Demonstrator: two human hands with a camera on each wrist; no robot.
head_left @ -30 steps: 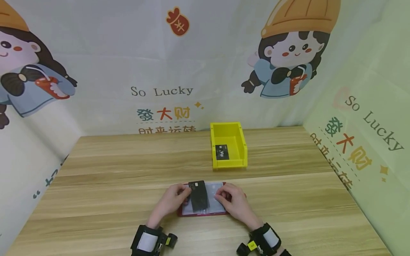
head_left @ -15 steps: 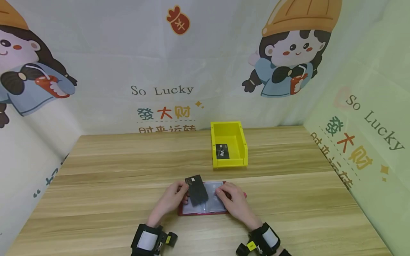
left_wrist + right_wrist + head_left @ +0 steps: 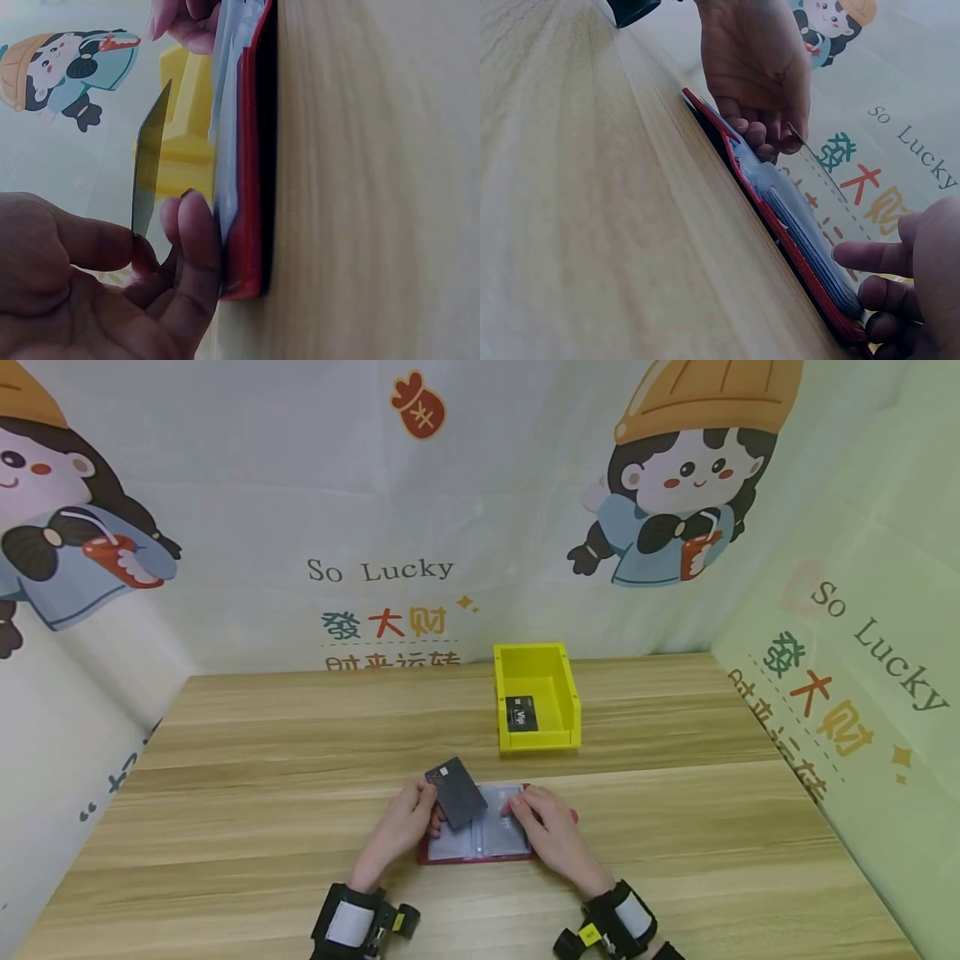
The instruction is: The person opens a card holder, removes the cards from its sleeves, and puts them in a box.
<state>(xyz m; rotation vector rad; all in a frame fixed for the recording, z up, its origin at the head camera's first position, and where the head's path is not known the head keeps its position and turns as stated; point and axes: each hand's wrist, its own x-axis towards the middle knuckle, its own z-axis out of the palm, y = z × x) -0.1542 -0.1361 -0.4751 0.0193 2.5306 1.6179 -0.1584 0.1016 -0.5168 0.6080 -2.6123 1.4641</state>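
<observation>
A wood-grain table point(image 3: 255, 735) meets pale walls point(image 3: 517, 510) printed with cartoon figures point(image 3: 675, 518) and "So Lucky" lettering point(image 3: 408, 570).

Black card drawn up and turned over the open holder

A second ago the black card point(image 3: 459, 795) lay nearly in line with the left page point(image 3: 450, 845) of the holder point(image 3: 504, 833), its lower end close to the near edge. Now it leans clearly, top toward the left, and reaches well past the far edge. More of the clear page shows below it, along with a longer stretch of spine point(image 3: 477, 842). The left grip point(image 3: 402, 818) has shifted slightly forward with it.
</observation>
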